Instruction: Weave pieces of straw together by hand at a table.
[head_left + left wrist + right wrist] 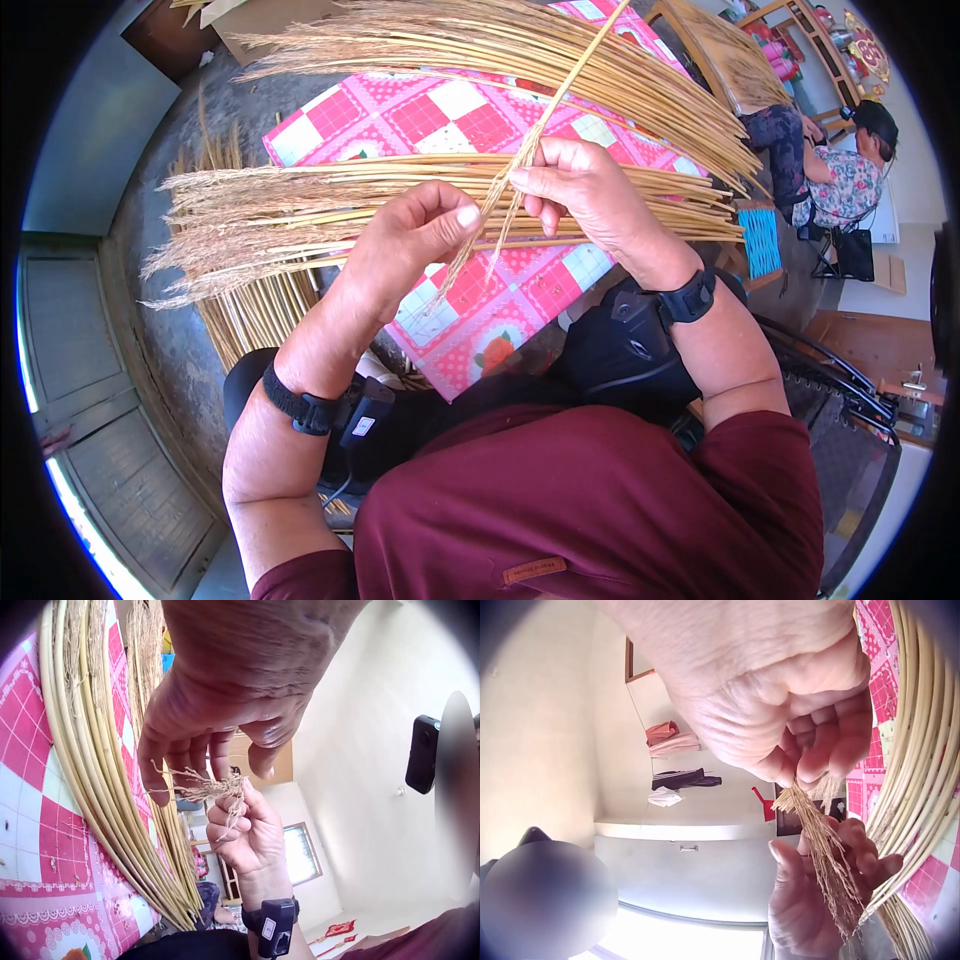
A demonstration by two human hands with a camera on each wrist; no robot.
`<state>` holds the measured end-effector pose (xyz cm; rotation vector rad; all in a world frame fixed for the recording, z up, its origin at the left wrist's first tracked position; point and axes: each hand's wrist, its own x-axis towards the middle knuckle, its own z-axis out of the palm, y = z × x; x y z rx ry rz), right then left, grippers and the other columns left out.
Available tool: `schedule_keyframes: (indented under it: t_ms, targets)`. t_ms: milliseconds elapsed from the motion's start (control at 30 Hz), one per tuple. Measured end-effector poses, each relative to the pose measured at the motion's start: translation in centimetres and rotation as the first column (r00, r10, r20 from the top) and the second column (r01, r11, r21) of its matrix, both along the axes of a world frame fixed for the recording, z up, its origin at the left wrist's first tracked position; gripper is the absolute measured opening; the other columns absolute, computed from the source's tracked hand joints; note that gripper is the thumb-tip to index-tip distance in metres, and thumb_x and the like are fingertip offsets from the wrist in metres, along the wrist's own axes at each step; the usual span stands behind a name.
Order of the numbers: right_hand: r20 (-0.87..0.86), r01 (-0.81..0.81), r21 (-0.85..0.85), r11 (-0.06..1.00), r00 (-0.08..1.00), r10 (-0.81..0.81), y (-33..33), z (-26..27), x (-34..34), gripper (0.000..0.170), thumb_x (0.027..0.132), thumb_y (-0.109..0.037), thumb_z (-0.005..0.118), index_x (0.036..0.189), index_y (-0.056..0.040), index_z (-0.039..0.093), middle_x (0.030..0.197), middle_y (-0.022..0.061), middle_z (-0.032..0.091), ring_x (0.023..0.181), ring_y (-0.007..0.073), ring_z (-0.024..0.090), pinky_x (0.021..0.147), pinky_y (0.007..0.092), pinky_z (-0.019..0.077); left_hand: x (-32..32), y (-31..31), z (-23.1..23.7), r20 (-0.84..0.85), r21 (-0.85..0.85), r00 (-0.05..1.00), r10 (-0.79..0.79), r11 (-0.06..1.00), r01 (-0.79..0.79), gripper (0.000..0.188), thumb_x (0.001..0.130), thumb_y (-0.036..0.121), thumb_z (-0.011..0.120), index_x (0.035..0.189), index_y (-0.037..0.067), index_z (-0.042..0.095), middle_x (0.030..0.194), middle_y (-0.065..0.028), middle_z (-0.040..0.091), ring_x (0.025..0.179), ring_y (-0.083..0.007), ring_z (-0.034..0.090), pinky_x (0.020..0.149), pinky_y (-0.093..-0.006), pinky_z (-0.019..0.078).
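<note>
My right hand (590, 195) pinches a dry reed stalk (570, 85) between thumb and fingertips, where its feathery seed head begins. The bare stem slants up and away to the right in the head view, and the seed head (825, 862) hangs down toward my left hand (415, 245). In the left wrist view, that hand's fingers are spread apart and loosely bent beside the wispy tips (202, 787). Its thumb stands away from the fingers in the right wrist view, with the seed head passing in front of the palm.
Two bundles of reeds, a near one (400, 185) and a far one (480, 45), lie across a pink checked cloth (440, 120). More stalks (255, 310) lie at the left. Another person (850, 180) sits at the right, near a blue woven stool (760, 240).
</note>
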<state>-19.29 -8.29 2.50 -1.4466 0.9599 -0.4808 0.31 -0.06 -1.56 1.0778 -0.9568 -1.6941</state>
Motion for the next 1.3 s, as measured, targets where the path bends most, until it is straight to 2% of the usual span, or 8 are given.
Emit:
schedule_keyframes:
  t_ms: [133,233,433,633,733,933,1033,1300]
  targets:
    - [-0.004,0.001,0.003,1.0,1.0,-0.001,0.1,0.1,-0.2,0.021,0.087,-0.021,0.063,0.079,-0.0014,0.059,0.065,0.003,0.059,0.049,0.0053,0.052,0.044,0.0182,0.0418,-0.2,0.2,0.4,0.198,-0.061,0.98,-0.016,0.998,0.028,0.011,0.086,0.013,0.065,0.087,0.003,0.06,0.07,0.0034,0.056,0.062,-0.0035,0.046,0.055,-0.0195,0.038]
    - [-0.009,-0.007,0.017,1.0,1.0,0.007,0.2,0.1,-0.2,0.022,0.087,-0.021,0.063,0.078,-0.0014,0.059,0.065,0.0031,0.059,0.049,0.0053,0.052,0.044,0.0184,0.0417,0.1,0.1,0.1,0.174,-0.017,0.982,-0.074,0.997,0.078,0.009,0.086,0.01,0.063,0.084,0.002,0.061,0.069,0.0031,0.056,0.06,-0.0042,0.046,0.054,-0.02,0.0386]
    - [-0.01,-0.021,0.044,0.999,1.0,0.021,0.2,0.0,-0.5,0.022,0.087,-0.021,0.063,0.078,-0.0017,0.058,0.066,0.0031,0.059,0.049,0.0059,0.052,0.044,0.0189,0.0419,0.1,0.0,-0.1,0.001,0.066,0.999,-0.037,0.997,0.037,0.006,0.086,0.008,0.062,0.084,0.002,0.062,0.067,0.003,0.055,0.058,-0.005,0.047,0.054,-0.0204,0.038]
    - [0.014,-0.018,0.069,0.997,1.0,0.017,0.2,0.0,-0.7,0.02,0.087,-0.02,0.062,0.079,-0.0017,0.059,0.066,0.0034,0.059,0.051,0.0066,0.052,0.045,0.019,0.0424,-0.1,0.0,-0.1,-0.034,0.09,0.998,-0.062,0.994,0.065,0.012,0.088,0.014,0.061,0.081,0.005,0.06,0.064,0.0056,0.049,0.055,-0.0044,0.04,0.052,-0.0203,0.0316]
    - [0.018,-0.029,0.077,0.997,0.999,0.028,0.2,0.1,-0.8,0.02,0.087,-0.019,0.062,0.08,-0.0017,0.059,0.066,0.0035,0.059,0.051,0.007,0.052,0.045,0.019,0.0423,0.2,0.0,-0.2,-0.054,0.12,0.992,-0.118,0.985,0.124,0.01,0.087,0.019,0.062,0.082,0.01,0.059,0.068,0.0082,0.05,0.06,-0.0025,0.043,0.057,-0.0177,0.0333]
    - [-0.017,-0.105,0.098,0.99,0.994,0.108,-0.4,-0.3,-1.4,0.02,0.087,-0.019,0.061,0.079,-0.0016,0.058,0.066,0.0042,0.058,0.049,0.0078,0.052,0.045,0.0193,0.0411,0.3,0.0,-0.2,-0.143,0.11,0.973,-0.179,0.974,0.196,0.01,0.086,0.013,0.062,0.08,0.005,0.06,0.064,0.0011,0.055,0.054,-0.0072,0.048,0.049,-0.0214,0.0354]
    - [-0.032,-0.129,0.102,0.986,0.991,0.133,-0.4,-0.3,-1.6,0.02,0.087,-0.02,0.061,0.079,-0.0017,0.058,0.065,0.0043,0.058,0.048,0.008,0.052,0.045,0.0196,0.0408,0.3,0.0,-0.4,-0.161,0.118,0.969,-0.185,0.972,0.205,0.01,0.086,0.013,0.062,0.081,0.003,0.06,0.066,-0.0025,0.059,0.053,-0.0094,0.053,0.049,-0.0221,0.0387]
    - [-0.035,-0.133,0.102,0.986,0.99,0.137,-0.4,-0.3,-1.6,0.02,0.088,-0.02,0.061,0.08,-0.0021,0.059,0.065,0.0033,0.058,0.048,0.0077,0.052,0.046,0.0194,0.0408,0.9,-0.1,-0.3,-0.231,0.112,0.945,-0.231,0.959,0.261,0.012,0.087,0.013,0.061,0.084,0.002,0.06,0.07,-0.003,0.06,0.059,-0.0112,0.056,0.056,-0.0247,0.0468]
